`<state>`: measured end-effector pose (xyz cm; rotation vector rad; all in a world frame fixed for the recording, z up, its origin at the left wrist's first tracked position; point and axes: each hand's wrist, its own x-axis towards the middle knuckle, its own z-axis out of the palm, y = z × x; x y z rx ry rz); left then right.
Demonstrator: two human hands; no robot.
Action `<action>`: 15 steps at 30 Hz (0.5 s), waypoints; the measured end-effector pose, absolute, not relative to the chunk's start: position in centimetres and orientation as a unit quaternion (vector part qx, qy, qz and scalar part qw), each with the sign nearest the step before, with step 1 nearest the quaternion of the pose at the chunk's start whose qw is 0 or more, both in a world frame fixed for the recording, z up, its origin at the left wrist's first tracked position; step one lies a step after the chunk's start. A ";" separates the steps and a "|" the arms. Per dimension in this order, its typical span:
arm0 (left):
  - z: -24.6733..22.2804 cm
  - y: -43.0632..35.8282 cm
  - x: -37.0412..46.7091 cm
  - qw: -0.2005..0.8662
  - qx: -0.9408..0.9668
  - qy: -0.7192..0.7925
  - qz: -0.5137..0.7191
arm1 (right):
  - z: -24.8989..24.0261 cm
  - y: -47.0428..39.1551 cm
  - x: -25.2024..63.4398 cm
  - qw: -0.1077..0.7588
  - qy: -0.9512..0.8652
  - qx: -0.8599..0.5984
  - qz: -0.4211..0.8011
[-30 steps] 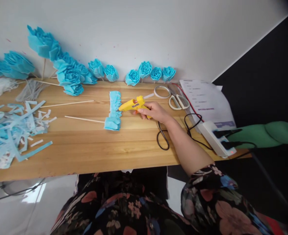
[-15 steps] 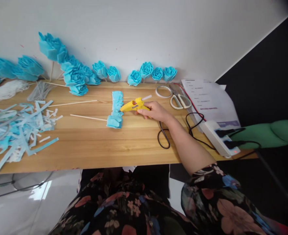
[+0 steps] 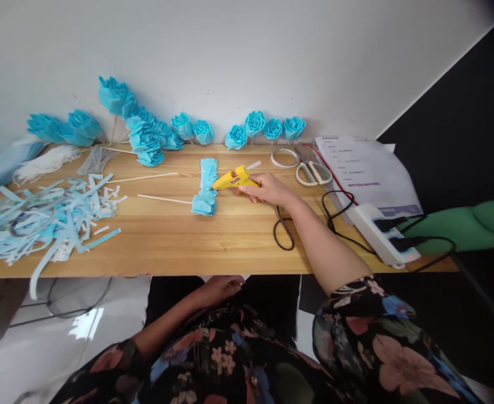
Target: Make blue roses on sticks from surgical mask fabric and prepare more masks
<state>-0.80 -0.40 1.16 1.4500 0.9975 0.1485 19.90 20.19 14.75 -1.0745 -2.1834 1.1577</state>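
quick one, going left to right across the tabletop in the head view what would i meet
Loose pile of pale blue and white strips, blue pleated upright strip, yellow plastic glue gun, person's right hand, scissors with white looped handles, long white power strip.

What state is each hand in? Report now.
Left hand: nothing visible in it; open or closed, cannot tell.
Right hand: closed around the yellow glue gun.

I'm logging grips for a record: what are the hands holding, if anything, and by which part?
The right hand holds the yellow glue gun by its handle; nothing shows held in the left hand.
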 end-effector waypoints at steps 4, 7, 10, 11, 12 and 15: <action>9.0 -2.3 -5.5 0.599 0.718 0.350 0.057 | 14.5 20.3 20.0 0.229 -0.790 -0.379 0.423; 14.6 -3.6 -9.9 0.573 0.706 0.399 0.121 | 14.5 20.3 19.9 0.223 -0.787 -0.394 0.418; 16.6 -4.1 -13.8 0.415 0.664 0.549 0.292 | 14.6 20.3 19.9 0.215 -0.781 -0.415 0.413; 16.5 -4.0 -14.9 0.336 0.631 0.609 0.343 | 14.6 20.2 19.9 0.214 -0.780 -0.417 0.414; 16.1 -3.7 -15.8 0.273 0.599 0.656 0.370 | 14.6 20.2 19.9 0.214 -0.780 -0.416 0.416; 14.1 -1.6 -18.1 0.208 0.519 0.720 0.411 | 14.6 20.3 20.0 0.214 -0.780 -0.410 0.420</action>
